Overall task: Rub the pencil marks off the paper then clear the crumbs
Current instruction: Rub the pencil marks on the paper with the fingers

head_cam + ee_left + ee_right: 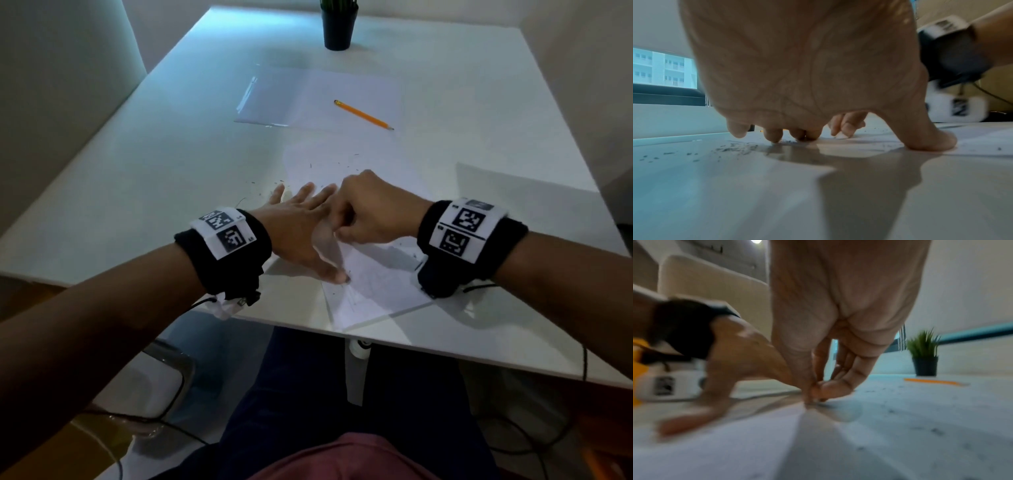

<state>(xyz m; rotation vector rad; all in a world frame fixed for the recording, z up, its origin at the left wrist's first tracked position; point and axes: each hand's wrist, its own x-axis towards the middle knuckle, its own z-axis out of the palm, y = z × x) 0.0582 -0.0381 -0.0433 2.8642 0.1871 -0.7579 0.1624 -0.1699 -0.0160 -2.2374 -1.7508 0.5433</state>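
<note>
A white sheet of paper (376, 284) lies at the table's near edge, with faint pencil lines on it. My left hand (301, 222) presses flat on the paper's left side, fingers spread and thumb (931, 142) down on the sheet. My right hand (370, 209) is curled just right of it, and its fingertips (824, 392) pinch a small white eraser (841, 136) against the paper. Most of the eraser is hidden by the fingers. Dark eraser crumbs (310, 166) are scattered over the paper's far part and on the table (735, 148) to the left.
A yellow pencil (363, 114) lies further back on a second sheet beside a clear plastic sleeve (270, 96). A black pot with a green plant (339, 27) stands at the far edge. The table's near edge (445, 353) runs just below the paper.
</note>
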